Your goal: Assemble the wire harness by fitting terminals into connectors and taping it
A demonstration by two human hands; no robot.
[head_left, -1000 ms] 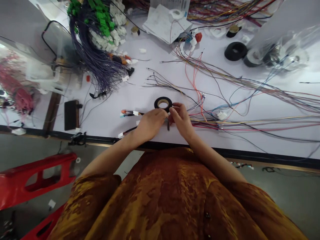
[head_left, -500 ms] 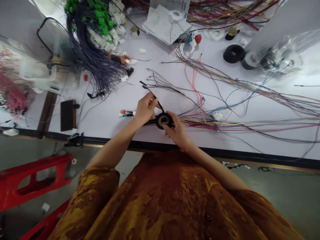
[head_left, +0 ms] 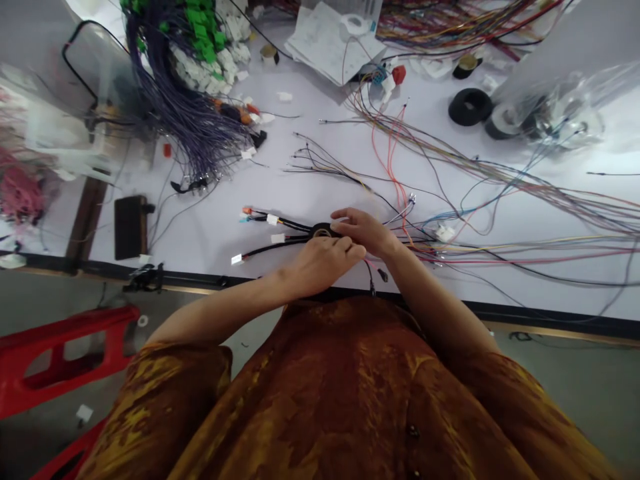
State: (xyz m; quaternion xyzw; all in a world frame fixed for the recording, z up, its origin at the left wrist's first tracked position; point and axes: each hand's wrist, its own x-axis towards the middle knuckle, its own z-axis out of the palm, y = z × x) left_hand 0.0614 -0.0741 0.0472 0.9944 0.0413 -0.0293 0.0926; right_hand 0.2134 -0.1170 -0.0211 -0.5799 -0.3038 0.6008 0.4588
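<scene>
Near the table's front edge, my left hand is curled shut over a black-wrapped wire bundle. The bundle's branches run left to white labels and an orange connector. My right hand lies just behind the left, its fingers bent over a black tape roll. Only a sliver of the roll shows between the two hands. A short black wire end hangs below my hands over the table's edge. Coloured wires run off to the right from under my right hand.
The white table holds a purple wire bunch with green and white connectors, papers, black tape rolls, clear bags and a dark block. Red plastic stools stand at my lower left.
My left hand has come down from the raised strand and now rests closed in front of the roll. My right hand has moved up over the roll, which now lies lower and mostly hidden.
</scene>
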